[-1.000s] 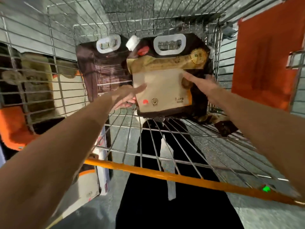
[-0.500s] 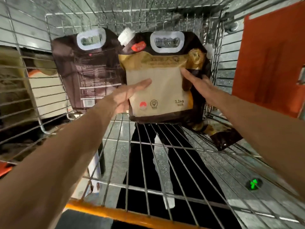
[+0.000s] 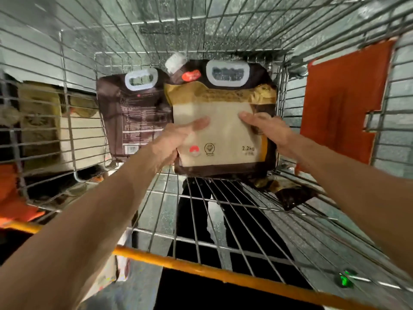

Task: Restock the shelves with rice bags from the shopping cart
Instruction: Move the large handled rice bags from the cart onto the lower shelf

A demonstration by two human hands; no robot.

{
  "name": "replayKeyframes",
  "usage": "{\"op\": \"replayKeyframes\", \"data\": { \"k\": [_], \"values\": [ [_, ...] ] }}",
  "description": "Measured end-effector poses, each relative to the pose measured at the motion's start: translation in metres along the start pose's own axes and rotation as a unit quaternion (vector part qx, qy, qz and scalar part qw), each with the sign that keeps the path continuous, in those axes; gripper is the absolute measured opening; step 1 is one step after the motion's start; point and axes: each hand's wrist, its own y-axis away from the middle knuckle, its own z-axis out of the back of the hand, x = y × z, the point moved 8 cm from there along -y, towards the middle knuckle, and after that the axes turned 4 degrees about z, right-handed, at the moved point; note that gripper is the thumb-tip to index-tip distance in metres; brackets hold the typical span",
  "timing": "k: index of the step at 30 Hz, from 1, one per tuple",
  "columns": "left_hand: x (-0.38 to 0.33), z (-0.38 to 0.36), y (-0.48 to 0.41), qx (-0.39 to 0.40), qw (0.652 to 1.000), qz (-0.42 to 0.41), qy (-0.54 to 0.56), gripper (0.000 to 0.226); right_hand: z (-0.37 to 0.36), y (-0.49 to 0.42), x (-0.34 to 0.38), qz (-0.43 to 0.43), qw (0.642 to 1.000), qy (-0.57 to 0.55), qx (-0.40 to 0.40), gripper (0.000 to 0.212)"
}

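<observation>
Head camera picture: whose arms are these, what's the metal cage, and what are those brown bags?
The camera sits on a person's head, so you look down along their own two arms. The metal cage is a shopping cart, seen from above its basket. The left hand and right hand grip the front rice bag by its sides, thumbs on its face; it stands upright at the cart's far end. A second rice bag stands beside it, on the left, showing its dark printed back. A third bag lies flat on the cart floor at the right.
</observation>
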Motion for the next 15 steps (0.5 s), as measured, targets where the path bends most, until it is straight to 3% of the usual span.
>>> {"op": "replayKeyframes", "data": {
  "k": [5,8,11,15],
  "values": [
    [-0.041,0.027,0.077,-0.081,0.992,-0.090,-0.034,0.079,-0.017,0.055,0.057,0.068,0.996,-0.052,0.023,0.097],
    [-0.060,0.040,0.142,-0.097,0.985,-0.141,-0.005,0.057,-0.035,0.089,0.096,0.122,0.986,-0.079,0.077,0.076],
    [-0.068,0.060,0.205,-0.156,0.968,-0.198,0.002,0.048,-0.060,0.129,0.137,0.176,0.975,-0.073,0.118,0.069],
    [-0.057,0.086,0.293,-0.205,0.942,-0.251,0.087,0.063,-0.112,0.191,0.189,0.234,0.955,-0.011,0.183,0.066]
  ]
}}
